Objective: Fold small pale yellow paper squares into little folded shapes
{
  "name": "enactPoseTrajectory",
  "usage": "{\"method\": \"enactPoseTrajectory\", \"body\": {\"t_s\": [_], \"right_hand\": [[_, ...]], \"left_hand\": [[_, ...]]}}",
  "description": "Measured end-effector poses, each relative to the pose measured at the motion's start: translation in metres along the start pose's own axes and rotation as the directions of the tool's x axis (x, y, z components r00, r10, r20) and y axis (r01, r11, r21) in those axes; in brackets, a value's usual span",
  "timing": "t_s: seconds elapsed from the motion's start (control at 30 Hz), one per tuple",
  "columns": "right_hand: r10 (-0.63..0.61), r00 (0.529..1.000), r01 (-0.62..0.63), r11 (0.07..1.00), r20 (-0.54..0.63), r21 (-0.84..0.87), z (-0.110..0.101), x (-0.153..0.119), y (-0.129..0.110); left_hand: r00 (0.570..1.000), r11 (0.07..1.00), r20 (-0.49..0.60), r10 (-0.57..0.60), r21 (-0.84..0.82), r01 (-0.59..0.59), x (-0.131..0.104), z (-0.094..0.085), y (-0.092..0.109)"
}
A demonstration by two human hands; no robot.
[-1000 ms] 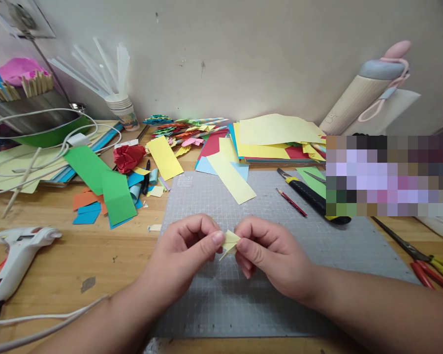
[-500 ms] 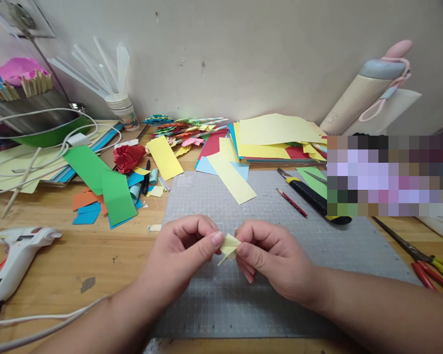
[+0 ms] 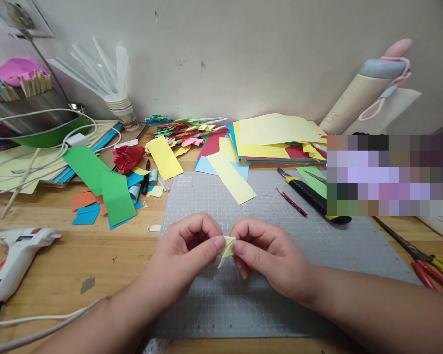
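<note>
A small folded piece of pale yellow paper (image 3: pixel 228 245) is held above the grey cutting mat (image 3: pixel 214 309). My left hand (image 3: pixel 195 246) pinches its left side between thumb and curled fingers. On the other side, my right hand (image 3: pixel 266 253) grips the paper's right edge in the same way. A narrow tip of the paper points down and to the left. The fingers hide part of its folds. Beyond the hands, a pale yellow paper strip (image 3: pixel 232 179) lies partly on the mat.
A pencil (image 3: pixel 291 202), a utility knife (image 3: pixel 313 196) and scissors (image 3: pixel 417 255) lie to the right. At left are a glue gun (image 3: pixel 18 260) with its cable and green paper strips (image 3: pixel 118 199). Stacked coloured paper (image 3: pixel 280 130) sits by the wall. A pixelated patch hides the right side.
My hands have come slightly closer together. The right hand has shifted a little left, and less of the folded paper shows between the thumbs, at a changed angle.
</note>
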State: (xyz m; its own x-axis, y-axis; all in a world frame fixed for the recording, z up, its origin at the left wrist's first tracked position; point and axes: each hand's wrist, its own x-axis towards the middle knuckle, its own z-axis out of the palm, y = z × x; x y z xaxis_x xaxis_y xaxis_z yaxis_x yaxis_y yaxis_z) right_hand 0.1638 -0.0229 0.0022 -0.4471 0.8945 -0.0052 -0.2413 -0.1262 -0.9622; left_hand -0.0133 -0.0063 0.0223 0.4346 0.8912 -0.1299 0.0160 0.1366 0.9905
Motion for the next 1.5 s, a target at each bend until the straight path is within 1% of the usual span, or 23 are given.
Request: {"method": "enactPoseTrajectory", "body": {"t_s": [0.13, 0.17, 0.23, 0.4, 0.63, 0.83, 0.93, 1.0, 1.13, 1.23, 1.33, 1.4, 1.5], "right_hand": [[0.032, 0.999, -0.030, 0.997, -0.025, 0.077, -0.0017, 0.0008, 0.0023], [0.044, 0.999, -0.041, 0.995, -0.027, 0.094, -0.0020, 0.0012, 0.0023], [0.064, 0.998, -0.061, 0.993, -0.024, 0.101, -0.0024, 0.0020, 0.0017], [0.086, 0.996, -0.085, 0.996, -0.026, 0.034, -0.0025, 0.0029, 0.0002], [0.112, 0.993, -0.115, 0.981, 0.028, 0.155, -0.0024, 0.0013, 0.0038], [0.120, 0.991, -0.130, 0.971, 0.060, 0.203, -0.0040, 0.0009, 0.0053], [0.114, 0.992, -0.123, 0.971, 0.060, 0.204, -0.0033, 0.0008, 0.0048], [0.107, 0.993, -0.114, 0.976, 0.047, 0.186, -0.0023, 0.0008, 0.0035], [0.088, 0.996, -0.087, 0.993, -0.010, 0.081, -0.0009, 0.0021, 0.0003], [0.117, 0.992, -0.115, 0.992, -0.044, 0.045, -0.0016, 0.0041, 0.0000], [0.163, 0.985, -0.161, 0.986, -0.057, 0.044, -0.0027, 0.0060, 0.0012], [0.170, 0.983, -0.168, 0.985, -0.067, 0.033, -0.0026, 0.0068, 0.0016], [0.147, 0.986, -0.149, 0.989, -0.079, -0.017, -0.0018, 0.0073, 0.0009]], "left_hand": [[0.991, 0.999, 0.120, -0.050, 0.003, 0.050, -0.0005, -0.0001, -0.0012], [0.988, 0.998, 0.136, -0.066, 0.003, 0.066, -0.0004, 0.0005, -0.0010], [0.986, 0.996, 0.143, -0.081, -0.017, 0.085, 0.0001, 0.0020, 0.0001], [0.990, 0.997, 0.127, -0.060, -0.041, 0.066, 0.0013, 0.0040, 0.0023], [0.980, 0.983, 0.166, -0.114, -0.121, 0.135, -0.0006, -0.0009, -0.0009], [0.969, 0.971, 0.200, -0.146, -0.160, 0.179, 0.0011, -0.0034, -0.0009], [0.970, 0.971, 0.191, -0.150, -0.154, 0.180, 0.0019, -0.0037, -0.0005], [0.974, 0.978, 0.175, -0.147, -0.122, 0.170, 0.0020, -0.0029, 0.0006], [0.979, 0.991, 0.156, -0.134, 0.044, 0.128, 0.0018, 0.0015, 0.0049], [0.986, 0.991, 0.138, -0.091, 0.113, 0.076, 0.0026, 0.0046, 0.0065], [0.998, 0.992, 0.054, -0.042, 0.118, 0.035, 0.0037, 0.0048, 0.0054], [0.999, 0.989, -0.008, -0.036, 0.145, 0.037, 0.0042, 0.0040, 0.0045], [0.998, 0.980, -0.022, -0.067, 0.184, 0.069, 0.0049, 0.0030, 0.0040]]}}
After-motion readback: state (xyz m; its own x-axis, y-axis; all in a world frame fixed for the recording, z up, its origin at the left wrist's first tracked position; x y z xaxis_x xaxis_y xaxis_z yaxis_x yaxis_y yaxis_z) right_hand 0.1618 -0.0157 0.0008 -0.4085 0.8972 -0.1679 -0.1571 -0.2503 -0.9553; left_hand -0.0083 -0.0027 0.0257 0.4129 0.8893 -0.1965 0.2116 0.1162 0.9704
